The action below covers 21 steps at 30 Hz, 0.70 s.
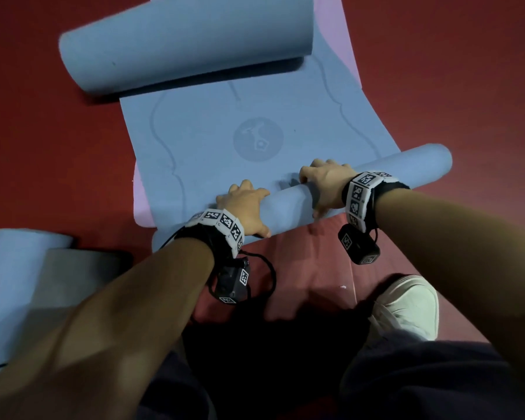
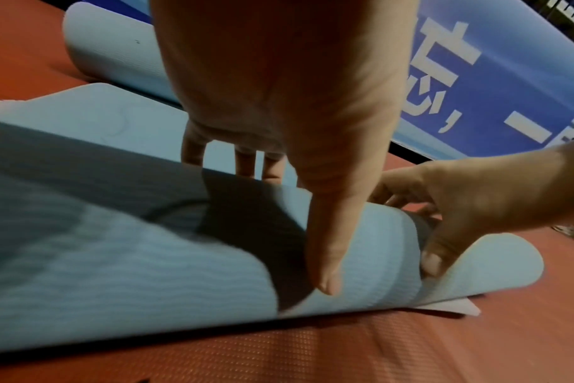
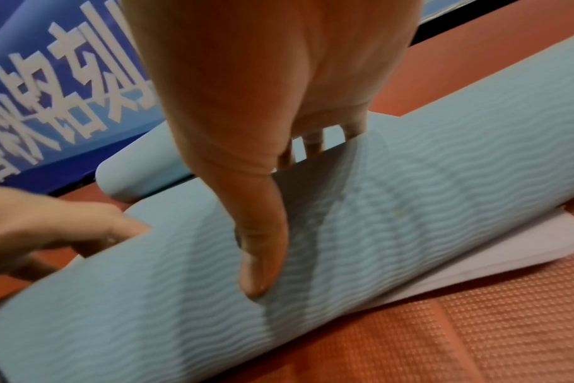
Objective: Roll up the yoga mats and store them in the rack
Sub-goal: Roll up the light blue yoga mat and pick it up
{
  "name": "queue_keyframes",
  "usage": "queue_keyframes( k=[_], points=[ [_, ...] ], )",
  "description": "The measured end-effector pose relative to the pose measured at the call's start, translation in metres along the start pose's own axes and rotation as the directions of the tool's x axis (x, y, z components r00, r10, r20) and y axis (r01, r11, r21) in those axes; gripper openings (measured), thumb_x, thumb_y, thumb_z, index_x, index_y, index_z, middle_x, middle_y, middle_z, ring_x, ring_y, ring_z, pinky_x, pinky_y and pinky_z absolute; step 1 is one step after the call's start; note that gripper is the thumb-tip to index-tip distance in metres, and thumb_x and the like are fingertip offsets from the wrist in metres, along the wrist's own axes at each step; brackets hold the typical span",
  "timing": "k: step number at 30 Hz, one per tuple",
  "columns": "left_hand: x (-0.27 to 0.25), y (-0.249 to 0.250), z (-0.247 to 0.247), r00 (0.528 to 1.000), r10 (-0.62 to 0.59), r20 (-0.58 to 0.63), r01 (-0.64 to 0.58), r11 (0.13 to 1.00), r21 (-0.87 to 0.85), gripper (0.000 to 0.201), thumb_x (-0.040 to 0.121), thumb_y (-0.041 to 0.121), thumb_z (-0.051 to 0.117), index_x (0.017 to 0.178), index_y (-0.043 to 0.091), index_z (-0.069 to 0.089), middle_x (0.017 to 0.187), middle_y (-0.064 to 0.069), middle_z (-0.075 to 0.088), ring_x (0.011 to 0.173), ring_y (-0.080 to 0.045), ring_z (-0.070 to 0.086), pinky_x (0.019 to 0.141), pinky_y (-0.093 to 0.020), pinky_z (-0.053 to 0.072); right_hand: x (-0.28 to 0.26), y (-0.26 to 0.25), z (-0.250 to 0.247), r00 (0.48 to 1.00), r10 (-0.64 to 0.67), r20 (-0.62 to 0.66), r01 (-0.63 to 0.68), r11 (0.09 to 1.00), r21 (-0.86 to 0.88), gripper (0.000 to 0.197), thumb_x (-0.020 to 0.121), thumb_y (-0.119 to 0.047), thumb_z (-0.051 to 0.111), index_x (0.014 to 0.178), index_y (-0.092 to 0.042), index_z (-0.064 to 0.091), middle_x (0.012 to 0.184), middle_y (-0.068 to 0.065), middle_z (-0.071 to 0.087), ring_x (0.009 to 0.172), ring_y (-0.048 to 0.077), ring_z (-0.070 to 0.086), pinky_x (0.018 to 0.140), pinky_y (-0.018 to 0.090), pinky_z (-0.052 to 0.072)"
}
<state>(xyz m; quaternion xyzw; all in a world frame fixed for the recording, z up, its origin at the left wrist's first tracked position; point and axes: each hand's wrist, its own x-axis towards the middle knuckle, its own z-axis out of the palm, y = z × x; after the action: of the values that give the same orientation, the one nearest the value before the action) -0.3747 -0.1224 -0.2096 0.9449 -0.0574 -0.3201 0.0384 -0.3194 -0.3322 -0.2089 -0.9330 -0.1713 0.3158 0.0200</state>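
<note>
While both hands clamp the near roll of the blue mat (image 1: 285, 204), left hand (image 1: 246, 204) and right hand (image 1: 325, 183) should push evenly. Uneven pressure would likely skew the roll's ends.

Red floor (image 1: 437, 71); blue banner (image 2: 495, 85)

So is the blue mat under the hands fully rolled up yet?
No, only partly. The blue mat has a short roll at its near end under the left hand and right hand; the rest lies flat.
</note>
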Motion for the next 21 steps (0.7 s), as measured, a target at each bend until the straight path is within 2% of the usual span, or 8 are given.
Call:
queue_keyframes(
  k=[2, 4, 8, 10, 13, 15, 17, 21],
  points=[
    [0.002, -0.001, -0.002, 1.000, -0.005, -0.029, 0.004, 1.000, -0.014, 0.098, 0.062, 0.052, 0.086, 0.145, 0.033, 0.037, 0.135, 0.000, 0.043, 0.126, -0.027, 0.042, 0.098, -0.049, 0.038, 0.003, 0.001, -0.005, 0.999, -0.018, -0.044, 0.015, 0.998, -0.058, 0.076, 0.061, -0.050, 0.085, 0.128, -0.037, 0.053, 0.123, -0.001, 0.045, 0.117, 0.024, 0.042, 0.096, 0.042, 0.039],
    [0.003, -0.003, -0.004, 0.998, -0.011, -0.063, 0.007, 0.998, -0.060, 0.092, 0.061, 0.048, 0.088, 0.137, 0.030, 0.038, 0.131, 0.003, 0.050, 0.121, -0.025, 0.046, 0.095, -0.048, 0.037, 0.005, 0.004, -0.009, 0.998, -0.037, -0.051, 0.032, 0.995, -0.093, 0.073, 0.064, -0.055, 0.082, 0.130, -0.040, 0.055, 0.123, -0.001, 0.045, 0.116, 0.024, 0.041, 0.096, 0.041, 0.036],
    [0.004, -0.004, -0.006, 0.997, -0.020, -0.073, 0.016, 0.998, -0.055, 0.085, 0.065, 0.049, 0.086, 0.135, 0.031, 0.040, 0.129, 0.004, 0.052, 0.122, -0.025, 0.045, 0.098, -0.049, 0.037, 0.009, 0.004, -0.012, 0.999, -0.030, -0.042, 0.027, 0.997, -0.068, 0.073, 0.067, -0.051, 0.082, 0.132, -0.038, 0.051, 0.122, -0.002, 0.049, 0.116, 0.024, 0.044, 0.094, 0.040, 0.035],
    [0.006, -0.004, -0.010, 0.997, -0.037, -0.061, 0.033, 0.997, -0.071, 0.084, 0.068, 0.048, 0.085, 0.139, 0.032, 0.042, 0.134, 0.003, 0.049, 0.127, -0.025, 0.041, 0.100, -0.049, 0.037, 0.012, 0.003, -0.014, 0.998, -0.011, -0.057, 0.010, 1.000, -0.015, 0.073, 0.066, -0.046, 0.084, 0.129, -0.033, 0.049, 0.120, -0.003, 0.052, 0.113, 0.024, 0.048, 0.091, 0.039, 0.034],
    [0.008, -0.007, -0.017, 0.998, -0.056, -0.040, 0.053, 0.996, -0.076, 0.082, 0.073, 0.046, 0.081, 0.144, 0.035, 0.042, 0.138, 0.002, 0.040, 0.131, -0.025, 0.036, 0.101, -0.049, 0.036, 0.016, 0.005, -0.016, 0.997, 0.017, -0.073, -0.013, 0.998, 0.066, 0.061, 0.067, -0.041, 0.084, 0.114, -0.027, 0.049, 0.113, -0.003, 0.058, 0.105, 0.023, 0.054, 0.087, 0.038, 0.035],
    [0.009, -0.008, -0.019, 0.998, -0.056, -0.024, 0.054, 0.996, -0.070, 0.081, 0.076, 0.046, 0.079, 0.146, 0.035, 0.041, 0.140, 0.003, 0.040, 0.132, -0.025, 0.035, 0.103, -0.049, 0.034, 0.018, 0.006, -0.016, 0.997, 0.024, -0.072, -0.017, 0.995, 0.095, 0.055, 0.070, -0.040, 0.083, 0.113, -0.026, 0.052, 0.111, -0.003, 0.060, 0.106, 0.023, 0.054, 0.088, 0.038, 0.035],
    [0.012, -0.010, -0.020, 0.997, -0.064, -0.035, 0.060, 0.992, -0.112, 0.077, 0.077, 0.042, 0.079, 0.144, 0.034, 0.041, 0.139, 0.004, 0.044, 0.130, -0.025, 0.039, 0.103, -0.049, 0.033, 0.018, 0.007, -0.016, 0.994, 0.032, -0.101, -0.022, 0.995, 0.100, 0.052, 0.072, -0.042, 0.081, 0.116, -0.028, 0.056, 0.112, -0.002, 0.061, 0.110, 0.024, 0.050, 0.090, 0.038, 0.036],
    [0.017, -0.016, -0.023, 0.989, -0.125, -0.073, 0.103, 0.962, -0.252, 0.057, 0.081, 0.033, 0.075, 0.130, 0.030, 0.046, 0.128, 0.006, 0.058, 0.122, -0.022, 0.047, 0.098, -0.045, 0.030, 0.019, 0.009, -0.017, 0.981, 0.032, -0.190, -0.022, 0.998, 0.059, 0.050, 0.081, -0.052, 0.072, 0.127, -0.037, 0.060, 0.125, 0.002, 0.050, 0.118, 0.026, 0.042, 0.095, 0.039, 0.035]
  ],
)
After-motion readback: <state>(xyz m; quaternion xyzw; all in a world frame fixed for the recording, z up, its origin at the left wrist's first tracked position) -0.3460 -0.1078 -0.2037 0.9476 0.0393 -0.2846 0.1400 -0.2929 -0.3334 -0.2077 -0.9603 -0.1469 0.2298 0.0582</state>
